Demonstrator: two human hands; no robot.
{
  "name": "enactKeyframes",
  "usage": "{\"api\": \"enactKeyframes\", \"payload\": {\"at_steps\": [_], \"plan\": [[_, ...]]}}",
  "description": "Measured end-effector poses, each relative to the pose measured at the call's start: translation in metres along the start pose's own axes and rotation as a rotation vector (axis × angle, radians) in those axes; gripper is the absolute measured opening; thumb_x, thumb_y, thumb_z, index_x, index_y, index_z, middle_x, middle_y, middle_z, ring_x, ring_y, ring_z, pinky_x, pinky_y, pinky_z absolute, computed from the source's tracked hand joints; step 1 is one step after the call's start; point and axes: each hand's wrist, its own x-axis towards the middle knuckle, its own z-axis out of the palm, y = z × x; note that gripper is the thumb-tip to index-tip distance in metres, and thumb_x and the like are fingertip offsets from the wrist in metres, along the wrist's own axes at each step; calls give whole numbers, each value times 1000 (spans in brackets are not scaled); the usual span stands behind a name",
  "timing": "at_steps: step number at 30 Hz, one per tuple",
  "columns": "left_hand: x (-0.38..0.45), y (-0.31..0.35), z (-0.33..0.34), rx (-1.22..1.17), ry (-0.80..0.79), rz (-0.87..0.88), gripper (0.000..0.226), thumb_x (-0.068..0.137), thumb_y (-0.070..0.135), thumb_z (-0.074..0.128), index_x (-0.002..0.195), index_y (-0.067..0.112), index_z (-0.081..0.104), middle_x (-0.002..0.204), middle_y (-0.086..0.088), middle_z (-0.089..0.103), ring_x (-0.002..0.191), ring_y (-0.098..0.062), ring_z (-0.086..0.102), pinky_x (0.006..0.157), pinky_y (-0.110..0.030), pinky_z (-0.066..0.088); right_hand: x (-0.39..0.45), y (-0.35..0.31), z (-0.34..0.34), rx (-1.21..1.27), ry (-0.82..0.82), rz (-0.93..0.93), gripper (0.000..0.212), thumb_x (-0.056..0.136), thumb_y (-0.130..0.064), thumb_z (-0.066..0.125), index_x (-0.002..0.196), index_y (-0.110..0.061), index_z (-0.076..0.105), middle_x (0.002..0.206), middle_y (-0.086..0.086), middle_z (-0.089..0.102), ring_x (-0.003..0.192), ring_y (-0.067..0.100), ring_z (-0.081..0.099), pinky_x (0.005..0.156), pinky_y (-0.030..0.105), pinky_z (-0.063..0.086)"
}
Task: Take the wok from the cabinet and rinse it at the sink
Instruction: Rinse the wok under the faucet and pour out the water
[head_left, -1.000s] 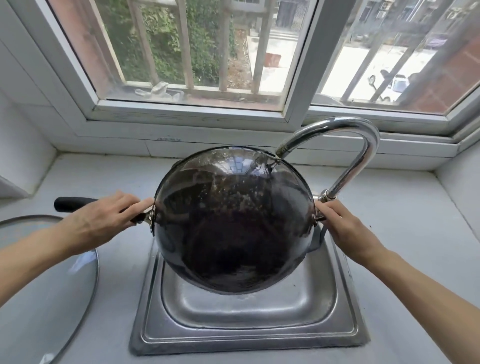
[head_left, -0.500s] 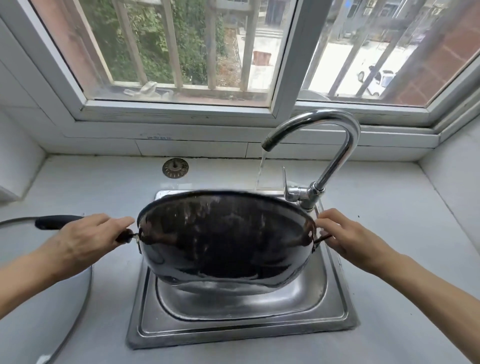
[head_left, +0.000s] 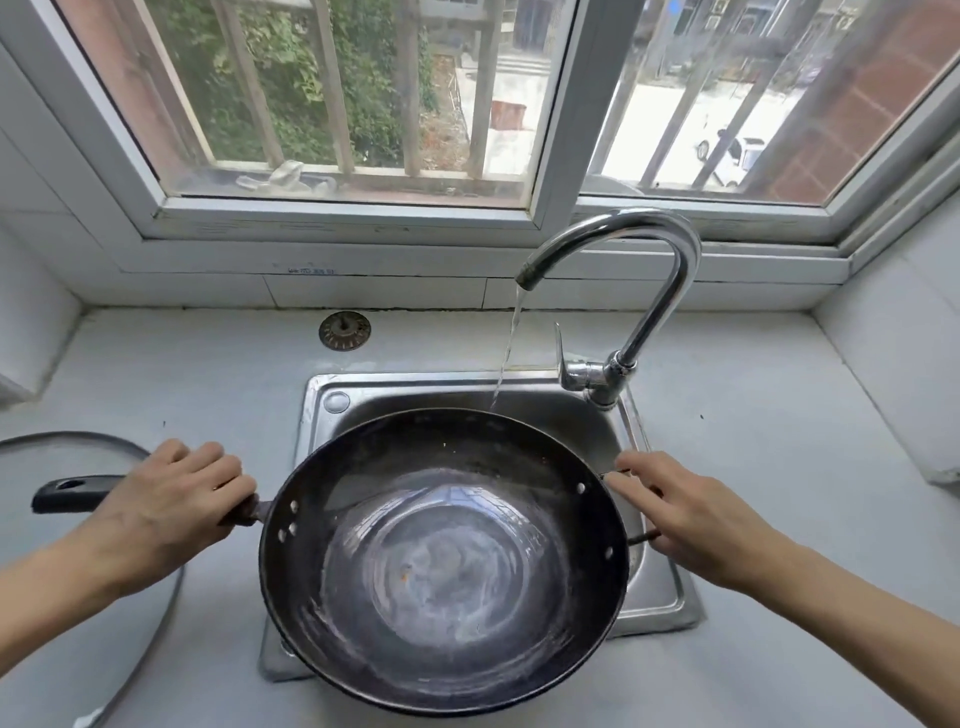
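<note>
The dark wok (head_left: 447, 561) lies open side up over the steel sink (head_left: 660, 603), its wet inside facing me. My left hand (head_left: 161, 509) grips the wok's long black handle (head_left: 67, 493) near the bowl. My right hand (head_left: 685, 514) holds the small loop handle on the wok's right rim. A thin stream of water (head_left: 506, 353) runs from the curved chrome tap (head_left: 649, 275) and falls just behind the wok's far rim.
A glass lid (head_left: 104, 623) lies on the grey counter at the left. A round sink strainer (head_left: 344, 331) sits on the counter behind the sink. A barred window runs along the back wall. A white wall edges the counter on the right.
The wok has swung from bottom-towards-me to open side up and has come down over the sink. Both hands kept their hold on the handles. Water keeps running from the tap.
</note>
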Motion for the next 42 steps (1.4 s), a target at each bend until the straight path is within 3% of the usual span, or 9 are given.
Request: {"api": "enactKeyframes", "payload": {"at_steps": [4, 8, 13, 18, 25, 30, 32, 36, 42], "plan": [[7, 0, -5, -62, -78, -37, 9, 73, 28, 49, 76, 21, 53, 72, 1, 54, 67, -28, 57, 60, -39, 34, 0, -7, 6, -23, 22, -4, 75, 49, 10, 66, 120, -9, 54, 118, 12, 53, 96, 30, 57, 70, 34, 52], [15, -3, -8, -36, -173, -97, 37, 51, 19, 85, 76, 18, 58, 73, -1, 54, 67, -29, 56, 57, -41, 38, 2, -2, 13, -70, -59, 59, 82, 42, 3, 73, 121, -11, 57, 121, 9, 54, 110, 30, 53, 81, 37, 50], [27, 0, -11, -26, -56, -96, 11, 75, 29, 47, 81, 19, 49, 72, -4, 53, 65, -32, 56, 56, -41, 36, 9, 5, 20, -71, -131, 172, 88, 37, -3, 82, 120, -14, 57, 122, 8, 53, 112, 30, 51, 84, 39, 50], [33, 4, -3, 21, -222, -157, 42, 50, 16, 87, 77, 16, 56, 72, -5, 54, 66, -33, 54, 55, -42, 36, 15, 8, 29, -46, -213, 232, 95, 32, -8, 82, 123, -14, 53, 125, 8, 51, 115, 29, 50, 87, 40, 53], [28, 11, 12, -20, -292, -159, 55, 44, 16, 91, 80, 18, 51, 73, -5, 53, 64, -31, 53, 53, -42, 38, 14, 11, 42, 29, -309, 300, 98, 43, -17, 81, 135, -12, 47, 134, 5, 50, 123, 26, 49, 97, 37, 49], [31, 3, 15, -107, -342, -140, 54, 41, 24, 92, 77, 23, 52, 72, 4, 52, 61, -23, 53, 47, -35, 39, 18, 20, 42, 96, -385, 317, 91, 68, -29, 72, 148, -19, 31, 149, -1, 34, 132, 22, 40, 108, 31, 37], [33, 0, 13, -151, -410, -146, 50, 48, 33, 90, 82, 28, 53, 78, 8, 52, 67, -17, 54, 50, -32, 44, 23, 23, 39, 119, -414, 315, 91, 69, -33, 72, 149, -21, 29, 150, -2, 31, 129, 21, 41, 106, 29, 37], [40, -2, 6, -239, -570, -203, 26, 83, 41, 61, 101, 36, 42, 101, 14, 46, 96, -9, 50, 75, -27, 43, 35, 28, 32, 112, -521, 280, 100, 68, -50, 78, 149, -20, 29, 150, -1, 30, 132, 22, 39, 109, 32, 35], [52, -15, 8, -354, -756, -190, 23, 82, 37, 62, 94, 37, 41, 103, 13, 50, 96, -8, 50, 82, -25, 41, 62, 38, 17, 164, -727, 289, 109, 60, -56, 84, 149, -23, 31, 141, -2, 39, 127, 24, 41, 109, 36, 37]]}}
